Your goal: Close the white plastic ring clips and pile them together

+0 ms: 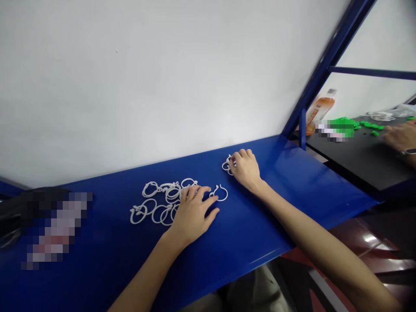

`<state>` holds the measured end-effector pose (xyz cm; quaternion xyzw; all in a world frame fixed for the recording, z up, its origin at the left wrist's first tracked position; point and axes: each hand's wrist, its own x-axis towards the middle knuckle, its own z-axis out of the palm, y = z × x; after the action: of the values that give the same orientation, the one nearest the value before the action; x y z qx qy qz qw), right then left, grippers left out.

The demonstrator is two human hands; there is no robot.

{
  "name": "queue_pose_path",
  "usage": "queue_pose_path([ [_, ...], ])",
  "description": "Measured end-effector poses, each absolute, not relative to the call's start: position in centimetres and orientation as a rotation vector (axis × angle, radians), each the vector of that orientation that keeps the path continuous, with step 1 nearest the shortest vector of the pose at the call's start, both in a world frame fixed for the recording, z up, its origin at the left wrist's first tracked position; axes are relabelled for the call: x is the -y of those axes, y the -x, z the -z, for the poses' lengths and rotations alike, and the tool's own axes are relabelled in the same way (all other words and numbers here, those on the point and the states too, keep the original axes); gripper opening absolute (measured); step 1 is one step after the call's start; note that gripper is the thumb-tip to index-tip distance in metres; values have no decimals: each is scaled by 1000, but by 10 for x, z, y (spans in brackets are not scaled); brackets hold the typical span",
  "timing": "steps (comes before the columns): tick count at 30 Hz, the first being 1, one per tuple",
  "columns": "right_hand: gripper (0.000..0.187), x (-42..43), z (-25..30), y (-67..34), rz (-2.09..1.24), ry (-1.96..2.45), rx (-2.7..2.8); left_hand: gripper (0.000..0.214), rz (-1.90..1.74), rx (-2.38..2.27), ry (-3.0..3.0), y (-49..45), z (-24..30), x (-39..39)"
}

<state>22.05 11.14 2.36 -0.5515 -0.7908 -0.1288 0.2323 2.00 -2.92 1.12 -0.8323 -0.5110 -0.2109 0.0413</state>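
Note:
Several white open rings (160, 213) with small knobbed ends, which look like plastic curtain rings, lie in a loose, overlapping group on the blue tabletop (224, 242). My left hand (191, 216) rests over the right side of this group with its fingers spread, covering some of the rings. Just beyond its fingertips is a single white ring (221, 193), its gap facing the wall. Farther right, my right hand (246, 169) has its fingers curled down at a smaller cluster of white rings (225, 166). Its fingertips are partly hidden, and they seem to pinch a ring there.
A white wall (162, 86) rises behind the table. At left lie a dark plastic bag (19, 212) and a pixelated item (61, 229). Past the blue frame (312, 91), a dark table (344, 151) holds a bottle (320, 110), green pieces (370, 125) and another person's hand (401, 135).

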Motion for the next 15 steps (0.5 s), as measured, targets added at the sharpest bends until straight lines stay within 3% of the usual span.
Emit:
queue_pose_path([
  [5, 17, -72, -30, -226, 42, 1232, 2392, 25, 651, 1547, 2585, -24, -12, 31],
  [10, 23, -45, -19, -229, -243, 1256, 2486, 26, 642, 1563, 2582, -23, -13, 31],
  [15, 5, -45, -14, -230, -379, 1230, 2447, 27, 674, 1553, 2551, -23, -10, 30],
])
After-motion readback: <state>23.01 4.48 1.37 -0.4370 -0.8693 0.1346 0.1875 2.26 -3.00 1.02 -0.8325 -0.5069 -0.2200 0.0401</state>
